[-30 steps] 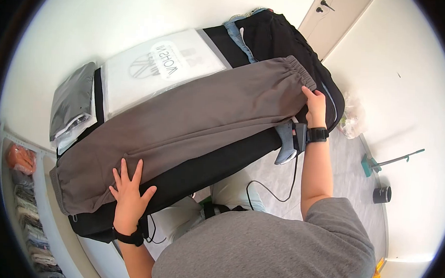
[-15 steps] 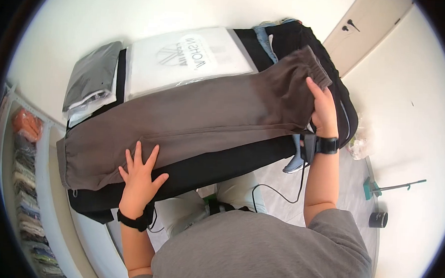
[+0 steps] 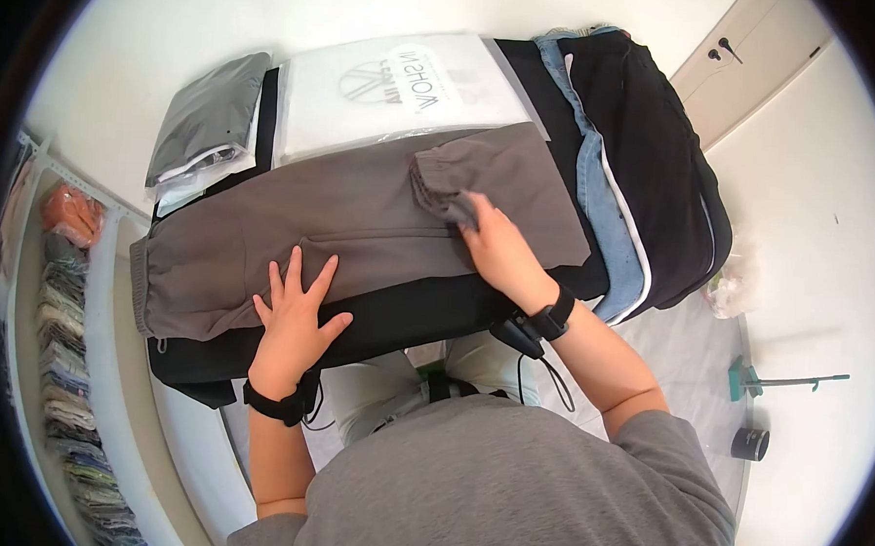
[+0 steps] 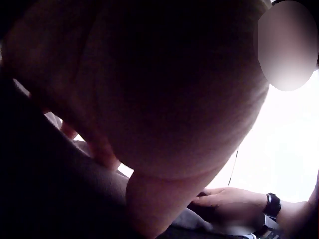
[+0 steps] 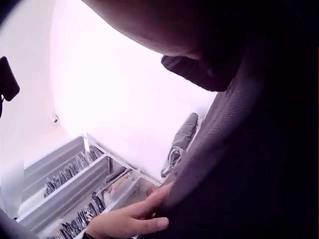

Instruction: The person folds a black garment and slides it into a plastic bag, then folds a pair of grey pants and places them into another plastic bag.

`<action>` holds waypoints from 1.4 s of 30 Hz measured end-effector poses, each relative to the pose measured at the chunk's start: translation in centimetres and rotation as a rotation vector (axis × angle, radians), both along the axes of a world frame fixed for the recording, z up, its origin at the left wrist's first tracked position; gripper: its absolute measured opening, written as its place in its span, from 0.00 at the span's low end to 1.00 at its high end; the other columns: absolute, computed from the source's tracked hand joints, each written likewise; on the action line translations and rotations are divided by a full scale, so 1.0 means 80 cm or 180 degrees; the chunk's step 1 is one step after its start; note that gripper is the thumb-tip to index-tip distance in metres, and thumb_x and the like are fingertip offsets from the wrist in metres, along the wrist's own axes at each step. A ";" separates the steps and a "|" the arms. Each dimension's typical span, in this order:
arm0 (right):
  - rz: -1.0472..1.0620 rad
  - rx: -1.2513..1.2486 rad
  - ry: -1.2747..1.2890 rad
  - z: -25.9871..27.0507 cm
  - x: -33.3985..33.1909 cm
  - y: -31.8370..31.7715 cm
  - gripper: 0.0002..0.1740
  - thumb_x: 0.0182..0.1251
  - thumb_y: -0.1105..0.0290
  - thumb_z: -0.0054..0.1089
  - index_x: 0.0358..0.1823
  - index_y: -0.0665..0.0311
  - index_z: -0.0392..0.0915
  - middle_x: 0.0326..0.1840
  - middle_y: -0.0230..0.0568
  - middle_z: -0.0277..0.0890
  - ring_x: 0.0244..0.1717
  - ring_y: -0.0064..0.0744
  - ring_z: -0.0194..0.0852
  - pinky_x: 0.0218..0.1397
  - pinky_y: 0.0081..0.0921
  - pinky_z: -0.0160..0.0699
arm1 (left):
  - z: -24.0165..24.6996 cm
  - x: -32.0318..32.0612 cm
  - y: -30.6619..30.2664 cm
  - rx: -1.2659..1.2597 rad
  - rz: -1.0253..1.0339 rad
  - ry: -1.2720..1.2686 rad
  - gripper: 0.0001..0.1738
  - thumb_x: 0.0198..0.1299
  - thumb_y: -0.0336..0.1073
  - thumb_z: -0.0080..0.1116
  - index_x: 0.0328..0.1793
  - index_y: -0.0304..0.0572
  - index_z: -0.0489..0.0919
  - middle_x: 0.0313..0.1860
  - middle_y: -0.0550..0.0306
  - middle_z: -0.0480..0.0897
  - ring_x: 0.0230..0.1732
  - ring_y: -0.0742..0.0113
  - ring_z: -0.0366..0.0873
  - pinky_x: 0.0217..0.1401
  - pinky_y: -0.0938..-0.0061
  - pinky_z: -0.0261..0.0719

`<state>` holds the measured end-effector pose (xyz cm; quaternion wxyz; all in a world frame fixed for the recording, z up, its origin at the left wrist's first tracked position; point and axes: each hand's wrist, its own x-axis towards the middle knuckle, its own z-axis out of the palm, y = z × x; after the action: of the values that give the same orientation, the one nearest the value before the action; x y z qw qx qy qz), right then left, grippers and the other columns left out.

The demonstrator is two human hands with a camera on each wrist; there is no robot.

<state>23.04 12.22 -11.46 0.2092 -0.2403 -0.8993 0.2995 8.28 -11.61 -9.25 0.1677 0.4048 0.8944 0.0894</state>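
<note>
A pair of grey-brown trousers [image 3: 362, 201] with gathered elastic ends lies lengthwise over a black padded surface [image 3: 397, 315]. My left hand [image 3: 299, 311] rests on the near edge toward the left end, fingers spread and straight. With my right hand [image 3: 507, 252] I grip the elastic cuff [image 3: 431, 190], which is folded back over the middle of the trousers. In the right wrist view the cuff [image 5: 194, 72] hangs dark under my hand, and my left hand [image 5: 129, 219] shows low down. The left wrist view is mostly dark, filled by my left hand [image 4: 164, 124].
Behind the trousers lie a clear printed bag [image 3: 387, 95] and a bagged grey garment [image 3: 210, 117]. Blue denim [image 3: 597, 202] and black clothing [image 3: 647, 165] are at the right end. Shelves of bagged clothes [image 3: 71, 394] stand at left. A cable [image 3: 555, 381] hangs by my right wrist.
My right hand has brought the cuff from the right end leftward onto the middle of the trousers, uncovering the denim. My left hand stays on the cloth while the head view shifts.
</note>
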 end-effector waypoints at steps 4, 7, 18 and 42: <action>-0.0107 -0.0121 0.0469 -0.004 -0.006 -0.001 0.25 0.63 0.74 0.57 0.62 0.69 0.64 0.65 0.59 0.67 0.67 0.56 0.63 0.69 0.39 0.63 | -0.005 -0.001 0.000 0.0014 -0.0021 0.0044 0.43 0.55 0.45 0.67 0.77 0.68 0.61 0.82 0.47 0.44 0.80 0.34 0.37 0.71 0.27 0.41; 0.0188 0.0506 0.0054 -0.037 -0.007 -0.007 0.28 0.63 0.74 0.57 0.65 0.69 0.63 0.67 0.58 0.65 0.69 0.55 0.61 0.71 0.43 0.60 | -0.004 -0.001 0.000 -0.0005 -0.0050 0.0103 0.43 0.55 0.46 0.66 0.77 0.68 0.60 0.81 0.46 0.44 0.80 0.34 0.37 0.71 0.27 0.42; -0.1583 0.0830 0.0409 -0.010 0.073 0.059 0.26 0.61 0.61 0.64 0.55 0.71 0.73 0.51 0.57 0.77 0.55 0.54 0.74 0.61 0.40 0.70 | -0.009 -0.002 -0.003 0.0117 -0.0126 0.0149 0.43 0.55 0.47 0.67 0.77 0.68 0.61 0.81 0.45 0.45 0.79 0.31 0.38 0.69 0.24 0.43; -0.1167 -0.2767 0.2918 0.000 -0.005 -0.040 0.23 0.71 0.70 0.57 0.64 0.70 0.67 0.64 0.43 0.69 0.62 0.31 0.68 0.66 0.27 0.63 | -0.020 -0.006 -0.006 0.0157 -0.0171 0.0318 0.42 0.55 0.51 0.66 0.76 0.70 0.61 0.80 0.42 0.48 0.78 0.27 0.41 0.67 0.23 0.47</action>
<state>22.65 9.01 -11.45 0.5027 -0.3002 -0.4607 0.6671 7.79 -12.13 -10.86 0.1153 0.4367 0.8880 0.0865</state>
